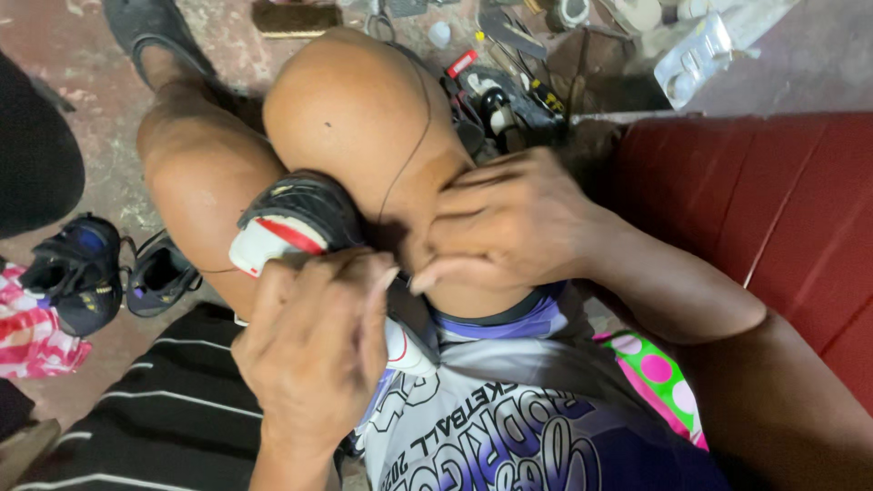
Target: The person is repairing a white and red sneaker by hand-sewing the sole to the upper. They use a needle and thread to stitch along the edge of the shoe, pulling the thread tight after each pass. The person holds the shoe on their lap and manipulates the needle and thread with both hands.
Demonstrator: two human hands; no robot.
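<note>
A black shoe with a white and red sole (293, 224) is wedged between my bare knees. My left hand (314, 350) is closed around the shoe's near end from below. My right hand (505, 223) presses against my knee beside the shoe, fingers bent and pinched together; a thin dark thread (411, 150) runs up over the knee from where the fingers meet. Whether the fingers grip the thread or a needle is hidden.
A pair of small dark sneakers (109, 273) lies on the floor at left beside a pink patterned cloth (32, 332). Tools, a brush and bottles (509, 73) are scattered on the floor ahead. A red cushioned seat (782, 209) fills the right side.
</note>
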